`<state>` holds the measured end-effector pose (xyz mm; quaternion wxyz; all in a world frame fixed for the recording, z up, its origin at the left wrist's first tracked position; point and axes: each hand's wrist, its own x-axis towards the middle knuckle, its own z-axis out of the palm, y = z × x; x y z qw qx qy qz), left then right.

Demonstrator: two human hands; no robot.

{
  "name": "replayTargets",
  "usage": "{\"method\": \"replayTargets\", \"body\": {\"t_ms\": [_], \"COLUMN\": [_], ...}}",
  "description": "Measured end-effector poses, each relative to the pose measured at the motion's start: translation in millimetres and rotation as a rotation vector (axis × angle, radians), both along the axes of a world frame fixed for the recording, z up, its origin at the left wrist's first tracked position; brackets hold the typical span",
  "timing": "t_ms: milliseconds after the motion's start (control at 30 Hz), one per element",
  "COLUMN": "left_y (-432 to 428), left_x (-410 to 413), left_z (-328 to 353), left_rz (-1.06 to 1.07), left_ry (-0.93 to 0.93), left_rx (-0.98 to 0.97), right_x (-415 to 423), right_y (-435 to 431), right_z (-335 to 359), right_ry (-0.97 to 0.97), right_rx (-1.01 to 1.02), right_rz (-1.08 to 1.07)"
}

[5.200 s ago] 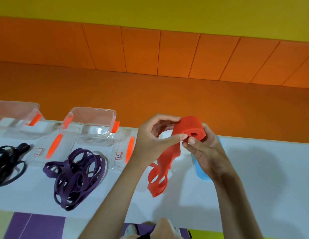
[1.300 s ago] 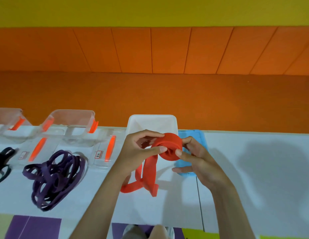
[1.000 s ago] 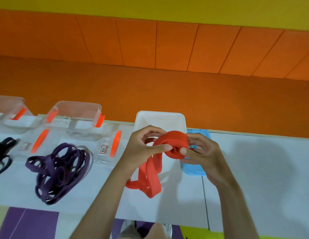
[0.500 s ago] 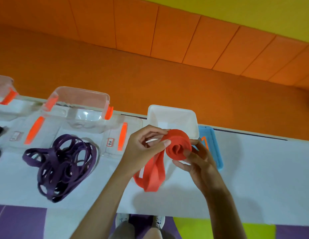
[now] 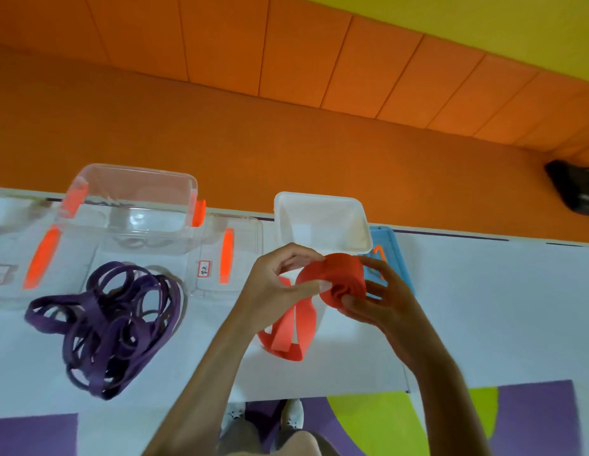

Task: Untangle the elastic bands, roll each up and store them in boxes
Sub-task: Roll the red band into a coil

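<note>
A red elastic band (image 5: 339,278) is mostly wound into a thick roll held above the white table (image 5: 484,307). My left hand (image 5: 276,287) pinches the roll's left side and my right hand (image 5: 382,301) cups it from the right and below. A short loop of the band hangs down to the table. Just behind the roll stands an open white box (image 5: 319,205). A tangled purple band (image 5: 108,324) lies on the table to the left.
A clear box with orange clips (image 5: 131,205) stands behind the purple band, with clear lids (image 5: 227,255) lying flat beside it. A blue lid (image 5: 391,255) lies right of the white box. Orange padded wall rises behind the table. A dark object (image 5: 576,189) sits far right.
The loose tail of the red band has grown shorter as the roll got thicker. My view has shifted right, so the black band at the far left is out of sight.
</note>
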<state>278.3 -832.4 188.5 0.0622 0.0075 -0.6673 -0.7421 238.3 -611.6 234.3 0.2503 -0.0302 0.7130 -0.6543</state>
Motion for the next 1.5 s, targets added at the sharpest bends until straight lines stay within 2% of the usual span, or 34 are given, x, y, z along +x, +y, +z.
{"method": "replayTargets", "body": {"t_ms": [133, 267, 367, 433, 533, 600, 833, 933, 967, 1100, 1267, 1400, 1500], "left_y": [7, 13, 19, 22, 32, 42, 80, 94, 98, 125, 160, 156, 152], "left_x": [-4, -9, -12, -13, -14, -20, -42, -54, -57, -63, -65, -58, -56], "left_z": [3, 11, 17, 19, 19, 19, 31, 41, 43, 44, 27, 37, 41], "left_rz": [0.016, -0.074, -0.115, -0.098, -0.048, -0.028, 0.034, 0.057, 0.076, 0.183, 0.34, 0.183, 0.144], "left_ry": [-0.017, 0.037, 0.075, 0.087, 0.073, 0.071, 0.071, 0.069, 0.076, 0.105, 0.082, -0.032, -0.04], "left_rx": [0.004, 0.021, 0.076, 0.073, 0.016, -0.071, -0.264, -0.16, -0.132, -0.086, -0.156, -0.189, -0.187], "right_x": [2, 2, 0, -5, -16, -24, -63, -76, -81, -101, -100, -102, -101], "right_y": [-1, 4, 7, 13, 29, 40, 75, 89, 96, 115, 117, 127, 128], "right_z": [5, 3, -2, -7, -11, -9, -4, -10, -11, -10, -18, -27, -32], "right_ry": [0.025, -0.026, -0.084, -0.049, 0.066, 0.078, 0.034, -0.066, -0.064, 0.088, 0.033, -0.061, -0.132], "right_rx": [-0.08, -0.293, -0.433, -0.381, -0.14, -0.093, -0.27, -0.388, -0.384, -0.14, -0.277, -0.407, -0.368], "right_rz": [-0.08, -0.159, -0.115, -0.062, 0.007, 0.03, 0.029, 0.098, 0.148, 0.267, 0.19, 0.201, 0.285]}}
